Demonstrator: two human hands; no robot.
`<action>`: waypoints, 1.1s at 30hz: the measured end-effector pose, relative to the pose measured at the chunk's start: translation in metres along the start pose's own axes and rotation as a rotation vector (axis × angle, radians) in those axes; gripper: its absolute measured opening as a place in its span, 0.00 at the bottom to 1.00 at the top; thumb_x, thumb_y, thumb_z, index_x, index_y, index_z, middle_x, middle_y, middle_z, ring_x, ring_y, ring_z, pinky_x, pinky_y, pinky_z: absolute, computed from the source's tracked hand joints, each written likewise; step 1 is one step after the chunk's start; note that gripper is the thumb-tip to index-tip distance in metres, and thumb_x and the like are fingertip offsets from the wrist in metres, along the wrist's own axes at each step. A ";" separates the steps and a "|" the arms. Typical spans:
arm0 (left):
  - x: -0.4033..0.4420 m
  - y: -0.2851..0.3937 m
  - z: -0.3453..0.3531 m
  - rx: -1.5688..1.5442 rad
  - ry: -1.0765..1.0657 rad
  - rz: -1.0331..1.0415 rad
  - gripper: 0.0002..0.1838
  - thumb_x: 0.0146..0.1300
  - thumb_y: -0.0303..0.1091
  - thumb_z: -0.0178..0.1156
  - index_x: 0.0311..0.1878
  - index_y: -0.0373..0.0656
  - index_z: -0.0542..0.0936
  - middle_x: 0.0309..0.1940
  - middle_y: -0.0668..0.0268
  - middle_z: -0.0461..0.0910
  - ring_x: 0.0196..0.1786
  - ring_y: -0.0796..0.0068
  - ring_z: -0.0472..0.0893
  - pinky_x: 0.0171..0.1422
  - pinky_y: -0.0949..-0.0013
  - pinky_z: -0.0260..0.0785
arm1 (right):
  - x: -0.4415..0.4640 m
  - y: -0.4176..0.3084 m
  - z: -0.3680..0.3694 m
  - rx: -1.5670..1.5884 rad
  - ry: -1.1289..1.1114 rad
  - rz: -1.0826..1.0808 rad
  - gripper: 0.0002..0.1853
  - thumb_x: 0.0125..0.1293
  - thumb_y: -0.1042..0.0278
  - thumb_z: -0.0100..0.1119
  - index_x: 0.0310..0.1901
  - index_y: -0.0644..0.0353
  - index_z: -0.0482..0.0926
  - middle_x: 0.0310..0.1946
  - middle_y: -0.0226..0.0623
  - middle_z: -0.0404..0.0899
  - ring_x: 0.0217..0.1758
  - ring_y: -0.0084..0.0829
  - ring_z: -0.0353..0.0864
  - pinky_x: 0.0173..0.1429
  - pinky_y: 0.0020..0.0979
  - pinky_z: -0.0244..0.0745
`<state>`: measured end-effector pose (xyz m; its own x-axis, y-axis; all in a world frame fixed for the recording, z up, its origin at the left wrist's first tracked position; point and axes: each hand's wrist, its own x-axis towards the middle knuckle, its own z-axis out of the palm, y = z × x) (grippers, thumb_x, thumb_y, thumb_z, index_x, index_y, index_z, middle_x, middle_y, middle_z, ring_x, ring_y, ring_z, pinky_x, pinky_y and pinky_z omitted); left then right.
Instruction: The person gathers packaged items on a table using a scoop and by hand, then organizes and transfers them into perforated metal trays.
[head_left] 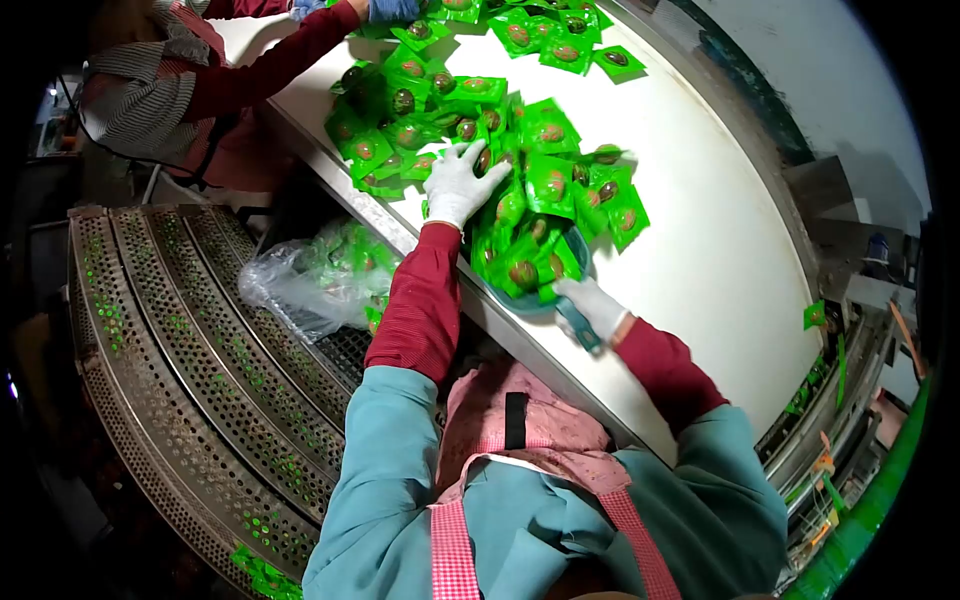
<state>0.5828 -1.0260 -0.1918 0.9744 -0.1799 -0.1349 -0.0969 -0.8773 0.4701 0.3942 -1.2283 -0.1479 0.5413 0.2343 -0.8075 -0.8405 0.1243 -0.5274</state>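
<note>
My left hand [463, 187], in a white glove, rests with its fingers spread on a pile of green packets [410, 120] on the white table. My right hand [594, 308], also gloved in white, is closed round the dark teal handle of a round scoop [584, 262] near the table's front edge. Green packets fill the scoop and hide most of its inside. Several packets lie heaped around and above its rim, some between it and my left hand.
A co-worker's blue-gloved hands [392, 10] are at the table's far left. Below the table edge [495, 308] sits a clear plastic bag [320, 280] with green packets. Perforated metal slats [190, 340] fill the lower left. Machinery stands at the right.
</note>
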 end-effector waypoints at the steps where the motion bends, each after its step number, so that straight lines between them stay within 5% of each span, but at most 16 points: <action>1: 0.003 -0.003 -0.001 -0.048 0.066 0.056 0.39 0.53 0.70 0.58 0.63 0.57 0.74 0.59 0.57 0.74 0.58 0.52 0.75 0.58 0.52 0.70 | 0.017 -0.005 0.010 0.046 0.001 -0.071 0.13 0.67 0.61 0.52 0.36 0.65 0.72 0.15 0.38 0.75 0.13 0.27 0.74 0.16 0.28 0.68; 5: 0.012 -0.004 -0.011 -0.043 0.026 0.112 0.40 0.53 0.68 0.60 0.64 0.52 0.73 0.59 0.52 0.73 0.57 0.51 0.77 0.59 0.54 0.71 | 0.033 -0.014 0.013 0.123 0.057 0.001 0.12 0.63 0.64 0.54 0.38 0.66 0.73 0.18 0.39 0.77 0.14 0.28 0.76 0.17 0.29 0.73; 15: -0.023 0.053 -0.049 -0.134 0.048 0.312 0.34 0.53 0.65 0.60 0.58 0.53 0.79 0.57 0.62 0.75 0.54 0.52 0.77 0.59 0.52 0.70 | -0.031 0.007 0.007 0.075 0.112 -0.202 0.13 0.63 0.61 0.54 0.38 0.65 0.75 0.16 0.35 0.77 0.15 0.26 0.76 0.19 0.24 0.73; 25: -0.085 0.092 -0.220 -0.023 0.498 0.486 0.31 0.51 0.66 0.62 0.51 0.55 0.83 0.50 0.57 0.79 0.54 0.54 0.78 0.56 0.53 0.71 | -0.136 -0.059 0.083 -0.183 0.110 -0.547 0.14 0.66 0.56 0.55 0.27 0.54 0.73 0.13 0.30 0.73 0.11 0.20 0.71 0.15 0.21 0.64; 33: -0.246 0.104 -0.364 0.459 0.834 0.228 0.34 0.51 0.70 0.57 0.50 0.53 0.84 0.49 0.57 0.81 0.54 0.56 0.79 0.57 0.55 0.71 | -0.241 -0.068 0.157 -0.307 -0.310 -0.756 0.15 0.69 0.56 0.53 0.26 0.54 0.70 0.12 0.28 0.69 0.10 0.18 0.67 0.15 0.18 0.60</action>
<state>0.4069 -0.9111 0.2081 0.7364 -0.1493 0.6598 -0.1981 -0.9802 -0.0007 0.3174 -1.1420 0.1244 0.8833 0.4510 -0.1275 -0.1908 0.0975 -0.9768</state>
